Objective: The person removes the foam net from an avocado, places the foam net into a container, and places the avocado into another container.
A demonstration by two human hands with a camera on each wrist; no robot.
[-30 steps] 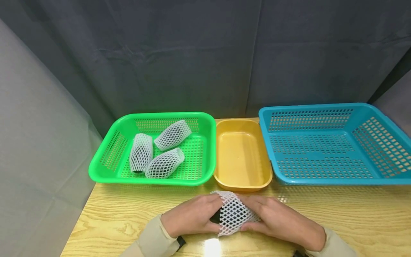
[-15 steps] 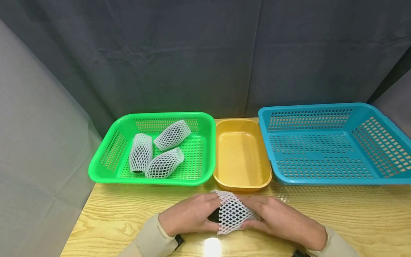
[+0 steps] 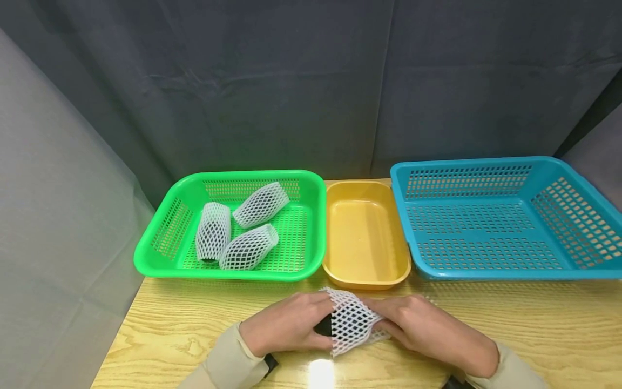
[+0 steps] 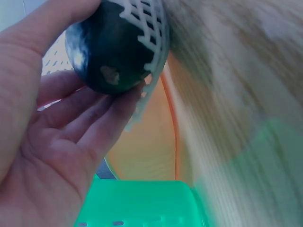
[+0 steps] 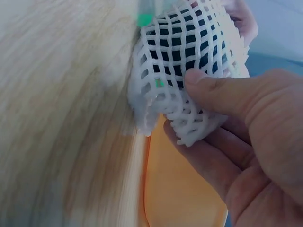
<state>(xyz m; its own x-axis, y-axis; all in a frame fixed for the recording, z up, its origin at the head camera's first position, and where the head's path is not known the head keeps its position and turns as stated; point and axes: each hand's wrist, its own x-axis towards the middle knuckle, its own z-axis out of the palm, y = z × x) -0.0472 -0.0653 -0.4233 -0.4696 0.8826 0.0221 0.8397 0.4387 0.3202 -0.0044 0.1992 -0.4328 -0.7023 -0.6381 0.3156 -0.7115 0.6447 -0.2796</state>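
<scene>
While left grip (image 3: 290,324) curls round a dark object (image 4: 106,52), right grip (image 3: 430,332) pinches netting (image 3: 351,323).

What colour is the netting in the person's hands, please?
The netting is white open mesh, best seen in the right wrist view.

The net (image 3: 352,324) is white, and its pattern is of small diamond openings. The round object (image 4: 113,52) in it is very dark, almost black with a greenish tone, and carries one pale brownish spot. Three netted objects (image 3: 249,248) show the same white diamond mesh over a dark colour. The green basket (image 3: 318,227) is bright and the blue basket (image 3: 486,235) deeper, both patterned with rows of holes; the tray (image 3: 359,235) is plain yellow-orange. The tabletop (image 3: 165,324) is yellowish, with wavy brown wood grain.
</scene>
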